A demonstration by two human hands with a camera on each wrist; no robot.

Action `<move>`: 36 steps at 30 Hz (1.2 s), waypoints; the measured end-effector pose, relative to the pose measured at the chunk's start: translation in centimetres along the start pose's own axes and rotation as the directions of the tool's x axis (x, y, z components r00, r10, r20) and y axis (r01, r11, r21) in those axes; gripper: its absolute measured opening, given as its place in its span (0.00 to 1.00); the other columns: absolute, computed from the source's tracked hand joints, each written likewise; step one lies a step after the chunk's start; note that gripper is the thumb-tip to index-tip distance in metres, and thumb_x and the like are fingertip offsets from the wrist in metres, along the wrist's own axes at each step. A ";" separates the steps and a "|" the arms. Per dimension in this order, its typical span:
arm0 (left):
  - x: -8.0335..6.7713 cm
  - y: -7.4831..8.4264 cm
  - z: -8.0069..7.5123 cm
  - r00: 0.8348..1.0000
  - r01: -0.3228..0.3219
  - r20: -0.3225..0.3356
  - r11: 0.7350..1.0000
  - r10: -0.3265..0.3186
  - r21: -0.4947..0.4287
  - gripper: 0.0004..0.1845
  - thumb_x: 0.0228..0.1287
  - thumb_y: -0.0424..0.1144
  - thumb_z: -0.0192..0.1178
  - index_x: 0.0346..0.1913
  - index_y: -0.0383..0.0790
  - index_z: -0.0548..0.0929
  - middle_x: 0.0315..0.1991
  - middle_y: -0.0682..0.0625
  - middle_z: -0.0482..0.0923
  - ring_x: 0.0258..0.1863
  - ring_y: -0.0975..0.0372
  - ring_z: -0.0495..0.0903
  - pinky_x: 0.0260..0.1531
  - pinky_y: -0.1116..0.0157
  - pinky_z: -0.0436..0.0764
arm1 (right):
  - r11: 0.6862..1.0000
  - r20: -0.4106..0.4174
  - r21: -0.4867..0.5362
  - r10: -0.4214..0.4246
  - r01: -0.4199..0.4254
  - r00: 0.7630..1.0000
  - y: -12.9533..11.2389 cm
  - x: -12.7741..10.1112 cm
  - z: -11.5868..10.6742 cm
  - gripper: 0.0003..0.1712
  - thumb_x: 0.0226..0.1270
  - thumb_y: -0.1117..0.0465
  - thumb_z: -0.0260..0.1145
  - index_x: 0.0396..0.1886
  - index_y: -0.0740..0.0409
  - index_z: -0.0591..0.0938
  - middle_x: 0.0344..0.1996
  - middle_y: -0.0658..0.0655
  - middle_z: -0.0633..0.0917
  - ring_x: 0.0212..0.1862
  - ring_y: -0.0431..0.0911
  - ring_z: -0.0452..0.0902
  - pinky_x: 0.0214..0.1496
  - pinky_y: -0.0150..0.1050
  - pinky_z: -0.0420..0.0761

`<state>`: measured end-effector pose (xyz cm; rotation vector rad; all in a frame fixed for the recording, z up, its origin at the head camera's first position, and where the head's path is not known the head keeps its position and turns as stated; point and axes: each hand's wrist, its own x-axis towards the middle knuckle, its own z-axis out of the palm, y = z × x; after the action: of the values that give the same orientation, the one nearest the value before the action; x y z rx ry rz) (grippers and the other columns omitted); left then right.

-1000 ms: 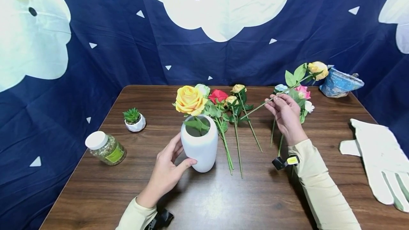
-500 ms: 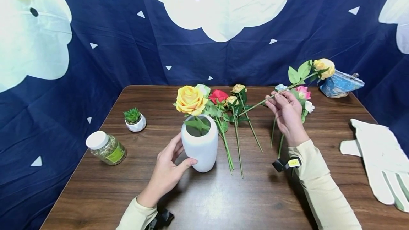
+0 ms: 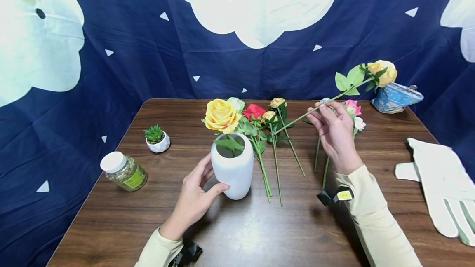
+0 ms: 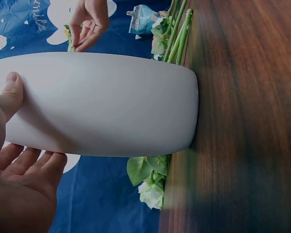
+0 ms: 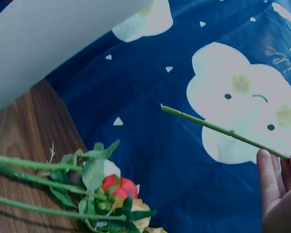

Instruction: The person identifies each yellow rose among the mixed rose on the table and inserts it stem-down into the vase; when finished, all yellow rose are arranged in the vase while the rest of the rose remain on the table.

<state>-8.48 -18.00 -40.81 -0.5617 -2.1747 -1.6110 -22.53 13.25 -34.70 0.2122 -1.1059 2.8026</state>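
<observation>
My left hand (image 3: pixel 196 195) grips the side of a white vase (image 3: pixel 233 174), thumb in front and fingers behind, as the left wrist view also shows. One large yellow rose (image 3: pixel 222 115) stands in the vase, its leaves inside the mouth. My right hand (image 3: pixel 335 135) pinches the stem of a pale yellow rose (image 3: pixel 384 73), raised above the table with its bloom to the upper right. The bare end of that stem (image 5: pixel 199 120) points left in the right wrist view. Between the hands lie a red rose (image 3: pixel 254 111), a white rose and two small yellow roses.
Beyond my right hand lie a pink flower (image 3: pixel 352 107) and a white flower (image 3: pixel 359 123). A blue pouch (image 3: pixel 395 98) stands at the back right, and white gloves (image 3: pixel 441 184) lie at the right. On the left are a potted succulent (image 3: pixel 157 139) and a lidded jar (image 3: pixel 123 172).
My right hand has shifted slightly right, and the pale yellow rose has risen and moved right with its stem. The left hand and the vase have stayed in place.
</observation>
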 end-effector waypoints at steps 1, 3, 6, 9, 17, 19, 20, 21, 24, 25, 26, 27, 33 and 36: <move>0.0 0.0 0.0 1.000 -0.002 0.001 1.000 0.002 -0.003 0.42 0.55 0.26 0.76 0.71 0.21 0.67 0.66 0.27 0.74 0.65 0.71 0.75 0.64 0.69 0.80 | 1.000 0.006 0.004 -0.004 0.004 1.000 -0.1 -0.1 0.2 0.09 0.77 0.76 0.55 0.36 0.66 0.79 0.34 0.60 0.86 0.37 0.49 0.90 0.42 0.37 0.92; 0.1 0.0 0.0 1.000 -0.004 0.001 1.000 0.004 -0.006 0.42 0.55 0.26 0.76 0.71 0.21 0.67 0.66 0.26 0.74 0.65 0.71 0.75 0.64 0.68 0.80 | 1.000 0.016 0.010 -0.014 0.013 1.000 -0.2 -0.5 0.5 0.09 0.77 0.76 0.55 0.37 0.66 0.79 0.34 0.60 0.86 0.36 0.49 0.90 0.42 0.36 0.92; 0.1 0.0 0.0 1.000 -0.006 0.000 1.000 0.006 -0.010 0.42 0.55 0.26 0.76 0.71 0.21 0.67 0.66 0.26 0.73 0.65 0.71 0.74 0.64 0.68 0.80 | 1.000 0.037 0.021 -0.023 0.022 0.999 -0.4 -1.0 1.1 0.08 0.77 0.76 0.55 0.38 0.66 0.78 0.34 0.60 0.86 0.36 0.49 0.90 0.41 0.36 0.92; 0.1 0.0 0.0 1.000 -0.002 -0.001 1.000 0.002 -0.009 0.42 0.54 0.25 0.76 0.71 0.21 0.67 0.66 0.26 0.73 0.65 0.71 0.74 0.64 0.68 0.79 | 0.999 0.055 0.020 -0.033 0.032 0.998 -0.6 -1.4 1.7 0.08 0.78 0.76 0.55 0.38 0.66 0.78 0.34 0.60 0.86 0.36 0.50 0.90 0.41 0.36 0.92; 0.1 0.0 0.0 1.000 0.007 -0.002 1.000 -0.007 0.000 0.42 0.54 0.25 0.76 0.71 0.22 0.67 0.66 0.27 0.74 0.65 0.71 0.74 0.64 0.68 0.79 | 0.996 0.125 0.071 -0.056 0.047 0.991 -0.8 -2.3 2.7 0.08 0.77 0.77 0.54 0.39 0.67 0.78 0.35 0.61 0.86 0.36 0.51 0.89 0.41 0.37 0.92; 0.0 0.0 0.0 1.000 0.007 -0.002 1.000 -0.007 0.000 0.42 0.54 0.25 0.76 0.71 0.22 0.67 0.66 0.27 0.74 0.65 0.71 0.74 0.64 0.68 0.80 | 0.995 0.138 0.084 -0.058 0.046 0.989 -0.8 -2.4 2.8 0.07 0.77 0.77 0.55 0.39 0.68 0.79 0.34 0.62 0.87 0.36 0.51 0.89 0.41 0.37 0.93; 0.0 0.0 0.0 1.000 0.007 -0.002 1.000 -0.007 -0.001 0.42 0.55 0.26 0.76 0.71 0.22 0.68 0.66 0.27 0.74 0.65 0.71 0.75 0.63 0.68 0.80 | 0.995 0.142 0.085 -0.059 0.047 0.988 -0.8 -2.5 2.9 0.07 0.77 0.77 0.55 0.39 0.68 0.79 0.34 0.62 0.87 0.36 0.51 0.90 0.41 0.37 0.92; 0.0 0.0 0.0 1.000 0.008 -0.002 1.000 -0.008 -0.001 0.42 0.55 0.26 0.76 0.71 0.22 0.68 0.66 0.27 0.74 0.65 0.71 0.75 0.63 0.68 0.80 | 0.995 0.145 0.090 -0.058 0.046 0.988 -0.9 -2.6 3.0 0.07 0.76 0.77 0.55 0.39 0.68 0.78 0.34 0.62 0.87 0.36 0.51 0.90 0.41 0.37 0.92; 0.0 0.0 0.0 1.000 0.012 -0.001 1.000 -0.012 0.002 0.42 0.56 0.28 0.76 0.71 0.22 0.68 0.66 0.28 0.74 0.65 0.70 0.75 0.63 0.68 0.81 | 0.994 0.150 0.093 -0.066 0.052 0.986 -1.0 -2.9 3.3 0.07 0.76 0.78 0.56 0.40 0.68 0.78 0.34 0.62 0.87 0.36 0.51 0.90 0.41 0.37 0.92; 0.0 0.0 0.0 1.000 0.013 -0.001 1.000 -0.013 0.003 0.42 0.56 0.29 0.76 0.72 0.22 0.68 0.66 0.28 0.74 0.65 0.70 0.75 0.63 0.68 0.81 | 0.994 0.152 0.096 -0.070 0.055 0.986 -1.0 -3.0 3.4 0.06 0.76 0.78 0.56 0.40 0.68 0.78 0.35 0.62 0.87 0.36 0.51 0.90 0.41 0.37 0.92; 0.1 0.0 0.0 1.000 0.013 -0.002 1.000 -0.013 0.005 0.42 0.56 0.29 0.76 0.71 0.23 0.68 0.66 0.28 0.74 0.65 0.70 0.75 0.63 0.68 0.81 | 0.993 0.152 0.097 -0.074 0.059 0.986 -1.0 -3.1 3.5 0.06 0.76 0.78 0.56 0.40 0.68 0.78 0.35 0.62 0.87 0.36 0.51 0.90 0.41 0.37 0.92; 0.1 0.1 0.0 1.000 0.015 -0.002 1.000 -0.015 0.007 0.42 0.56 0.29 0.76 0.71 0.23 0.68 0.66 0.28 0.74 0.65 0.70 0.75 0.63 0.68 0.81 | 0.993 0.155 0.102 -0.078 0.063 0.985 -1.1 -3.3 3.6 0.06 0.76 0.78 0.56 0.40 0.68 0.78 0.35 0.62 0.87 0.36 0.51 0.89 0.41 0.37 0.92; 0.0 0.2 0.0 1.000 0.022 -0.002 1.000 -0.022 0.010 0.42 0.54 0.25 0.76 0.71 0.22 0.68 0.66 0.28 0.74 0.64 0.71 0.75 0.63 0.68 0.81 | 0.984 0.190 0.159 -0.106 0.076 0.976 -1.3 -4.2 4.4 0.06 0.74 0.79 0.58 0.42 0.69 0.77 0.36 0.64 0.87 0.38 0.53 0.89 0.42 0.39 0.93; 0.0 0.2 0.0 1.000 0.023 -0.002 1.000 -0.022 0.014 0.43 0.54 0.25 0.76 0.71 0.22 0.68 0.66 0.28 0.74 0.64 0.71 0.75 0.63 0.69 0.81 | 0.981 0.199 0.180 -0.112 0.076 0.973 -1.4 -4.6 4.7 0.06 0.74 0.80 0.58 0.43 0.69 0.77 0.36 0.65 0.87 0.38 0.55 0.90 0.42 0.41 0.93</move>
<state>-8.39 -17.94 -40.68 -0.5330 -2.1969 -1.6055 -17.32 10.76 -31.12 0.5727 -0.8634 2.8388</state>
